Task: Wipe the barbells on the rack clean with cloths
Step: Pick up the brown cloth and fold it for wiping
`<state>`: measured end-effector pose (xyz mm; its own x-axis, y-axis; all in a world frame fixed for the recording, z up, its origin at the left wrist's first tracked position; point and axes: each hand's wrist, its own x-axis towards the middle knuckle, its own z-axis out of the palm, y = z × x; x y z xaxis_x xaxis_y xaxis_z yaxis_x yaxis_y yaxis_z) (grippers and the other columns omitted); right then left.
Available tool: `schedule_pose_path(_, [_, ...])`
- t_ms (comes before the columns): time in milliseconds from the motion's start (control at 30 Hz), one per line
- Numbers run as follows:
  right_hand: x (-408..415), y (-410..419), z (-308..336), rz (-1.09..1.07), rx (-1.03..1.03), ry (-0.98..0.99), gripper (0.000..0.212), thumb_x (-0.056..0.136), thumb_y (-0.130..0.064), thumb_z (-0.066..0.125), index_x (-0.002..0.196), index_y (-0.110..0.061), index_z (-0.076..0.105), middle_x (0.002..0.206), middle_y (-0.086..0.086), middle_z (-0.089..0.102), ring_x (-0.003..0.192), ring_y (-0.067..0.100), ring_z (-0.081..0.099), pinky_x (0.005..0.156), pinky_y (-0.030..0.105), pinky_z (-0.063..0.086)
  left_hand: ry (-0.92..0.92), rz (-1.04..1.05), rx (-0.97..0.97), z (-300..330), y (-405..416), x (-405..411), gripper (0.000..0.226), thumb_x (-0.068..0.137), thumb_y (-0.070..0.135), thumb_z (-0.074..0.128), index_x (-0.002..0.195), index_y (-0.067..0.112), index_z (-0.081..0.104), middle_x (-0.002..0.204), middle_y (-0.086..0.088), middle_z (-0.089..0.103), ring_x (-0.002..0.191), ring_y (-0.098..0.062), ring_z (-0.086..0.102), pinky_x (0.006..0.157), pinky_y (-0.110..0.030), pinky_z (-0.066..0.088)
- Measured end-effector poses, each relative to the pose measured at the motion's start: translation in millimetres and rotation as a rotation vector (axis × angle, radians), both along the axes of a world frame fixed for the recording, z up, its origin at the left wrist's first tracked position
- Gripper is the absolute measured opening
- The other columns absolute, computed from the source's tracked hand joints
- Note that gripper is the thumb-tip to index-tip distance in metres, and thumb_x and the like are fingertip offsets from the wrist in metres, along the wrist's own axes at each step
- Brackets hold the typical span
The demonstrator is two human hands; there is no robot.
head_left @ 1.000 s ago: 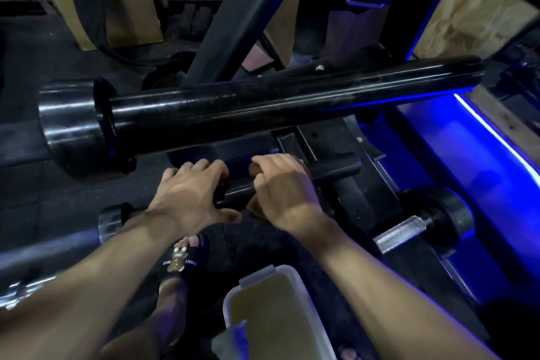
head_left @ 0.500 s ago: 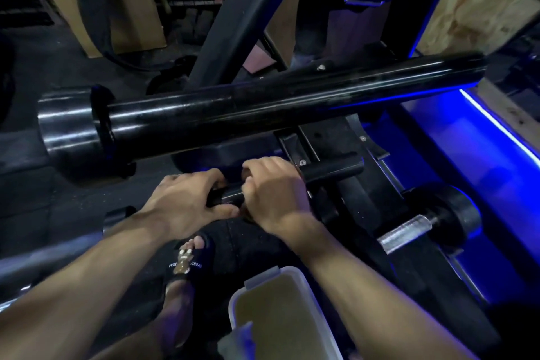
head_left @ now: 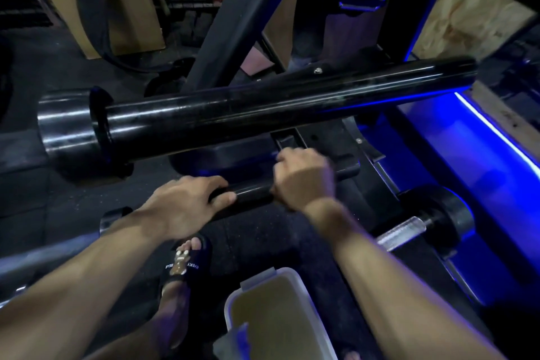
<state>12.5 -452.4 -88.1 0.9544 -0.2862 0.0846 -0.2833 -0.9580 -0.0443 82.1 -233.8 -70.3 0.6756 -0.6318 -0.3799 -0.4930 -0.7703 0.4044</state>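
Note:
A thick black barbell sleeve (head_left: pixel 263 114) lies across the upper middle of the view on the rack. Below it runs a lower, thinner black barbell sleeve (head_left: pixel 254 194). My left hand (head_left: pixel 187 204) grips the lower sleeve on its left part, thumb underneath. My right hand (head_left: pixel 304 177) is curled round the same sleeve further right, near its end (head_left: pixel 349 169); whether a cloth is under it is hidden by the fingers and motion blur.
A third barbell end with a knurled silver shaft (head_left: pixel 403 231) and black collar lies lower right. A white plastic tub (head_left: pixel 233 304) of murky liquid stands on the floor by my sandalled foot (head_left: pixel 184 263). The rack's black upright (head_left: pixel 242 9) rises behind. Blue light strip (head_left: pixel 496 137) at right.
My right hand has slid to the right along the lower sleeve, away from my left hand, exposing bare sleeve between them. My left hand keeps its grip.

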Motion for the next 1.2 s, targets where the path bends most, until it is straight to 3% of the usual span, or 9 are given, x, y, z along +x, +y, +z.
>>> schedule_pose_path(67, [-5.0, 38.6, -2.6, 0.150, 0.056, -0.028, 0.035, 0.081, -0.025, 0.044, 0.077, -0.011, 0.076, 0.080, 0.003, 0.067, 0.071, 0.029, 0.063, 0.067, 0.036, 0.053, 0.018, 0.025, -0.019, -5.9, 2.5, 2.5, 0.062, 0.086, 0.080, 0.029, 0.127, 0.044, 0.056, 0.114, 0.006, 0.069, 0.106, -0.021, 0.062, 0.093, -0.040, 0.050])
schedule_pose_path(167, [-4.6, 40.8, 3.1, 0.154, 0.216, -0.088, 0.041, 0.087, -0.030, 0.033, 0.092, -0.015, 0.071, 0.086, 0.002, 0.070, 0.081, 0.027, 0.063, 0.077, 0.038, 0.051, 0.055, 0.060, -0.041, -8.0, 4.4, 5.4, 0.066, 0.079, 0.084, 0.036, 0.126, 0.042, 0.058, 0.116, 0.009, 0.068, 0.109, -0.019, 0.062, 0.097, -0.040, 0.050])
schedule_pose_path(400, [-14.6, -78.6, 1.2, -0.222, 0.296, -0.086, 0.032, 0.095, -0.033, 0.043, 0.110, -0.019, 0.067, 0.114, 0.007, 0.070, 0.114, 0.030, 0.056, 0.100, 0.038, 0.038, -0.130, 0.015, -0.038, -1.0, -3.1, -3.0, 0.066, 0.070, 0.071, 0.075, 0.120, 0.041, 0.045, 0.105, 0.019, 0.052, 0.101, -0.008, 0.051, 0.092, -0.029, 0.035])
schedule_pose_path(567, [-8.5, -75.2, -4.6, -0.279, 0.281, -0.106, 0.034, 0.093, -0.031, 0.042, 0.104, -0.013, 0.069, 0.105, 0.012, 0.071, 0.109, 0.033, 0.057, 0.098, 0.040, 0.040, -0.049, 0.046, -0.056, -2.9, 0.8, -2.2, 0.074, 0.088, 0.078, 0.039, 0.148, 0.035, 0.042, 0.130, 0.009, 0.060, 0.121, -0.016, 0.053, 0.105, -0.034, 0.040])
schedule_pose_path(667, [-3.7, -45.9, 1.3, -0.175, 0.148, -0.116, 0.053, 0.085, -0.039, 0.027, 0.094, -0.012, 0.071, 0.092, 0.012, 0.072, 0.093, 0.036, 0.063, 0.084, 0.041, 0.047, 0.041, 0.064, -0.052, -8.7, 9.6, 2.7, 0.061, 0.090, 0.073, 0.046, 0.141, 0.040, 0.048, 0.133, 0.005, 0.064, 0.122, -0.020, 0.058, 0.105, -0.040, 0.045])
schedule_pose_path(800, [-2.3, 45.6, -2.8, 0.113, 0.067, -0.056, 0.025, 0.080, -0.029, 0.057, 0.081, -0.013, 0.076, 0.083, 0.004, 0.067, 0.074, 0.029, 0.061, 0.069, 0.038, 0.051, -0.069, 0.063, -0.058, -1.6, 5.7, 1.1, 0.069, 0.079, 0.069, 0.069, 0.137, 0.039, 0.045, 0.120, 0.013, 0.064, 0.112, -0.014, 0.060, 0.098, -0.033, 0.043])
schedule_pose_path(967, [-5.9, 41.6, -7.4, 0.296, 0.219, -0.069, 0.043, 0.094, -0.033, 0.034, 0.117, -0.017, 0.067, 0.110, 0.003, 0.071, 0.098, 0.024, 0.063, 0.087, 0.039, 0.049, -0.200, -0.015, -0.015, -3.0, -0.4, -4.1, 0.087, 0.071, 0.077, 0.069, 0.143, 0.036, 0.041, 0.117, 0.013, 0.054, 0.113, -0.013, 0.051, 0.098, -0.033, 0.037])
schedule_pose_path(1067, [-8.4, -31.5, -4.9, 0.095, 0.209, -0.021, 0.057, 0.089, -0.045, 0.023, 0.115, -0.022, 0.068, 0.118, 0.003, 0.070, 0.109, 0.029, 0.062, 0.093, 0.042, 0.046, -0.048, 0.023, -0.022, -3.5, 5.0, -3.5, 0.081, 0.084, 0.080, 0.048, 0.149, 0.034, 0.041, 0.136, 0.007, 0.061, 0.124, -0.017, 0.055, 0.106, -0.036, 0.042])
schedule_pose_path(1200, [-14.9, -95.6, 7.2, -0.240, 0.330, 0.032, 0.031, 0.098, -0.033, 0.046, 0.112, -0.019, 0.069, 0.119, 0.010, 0.068, 0.116, 0.032, 0.056, 0.098, 0.040, 0.044, -0.019, 0.036, -0.038, -3.4, 4.4, -2.4, 0.062, 0.089, 0.070, 0.056, 0.141, 0.037, 0.048, 0.129, 0.006, 0.066, 0.117, -0.018, 0.061, 0.101, -0.036, 0.047])
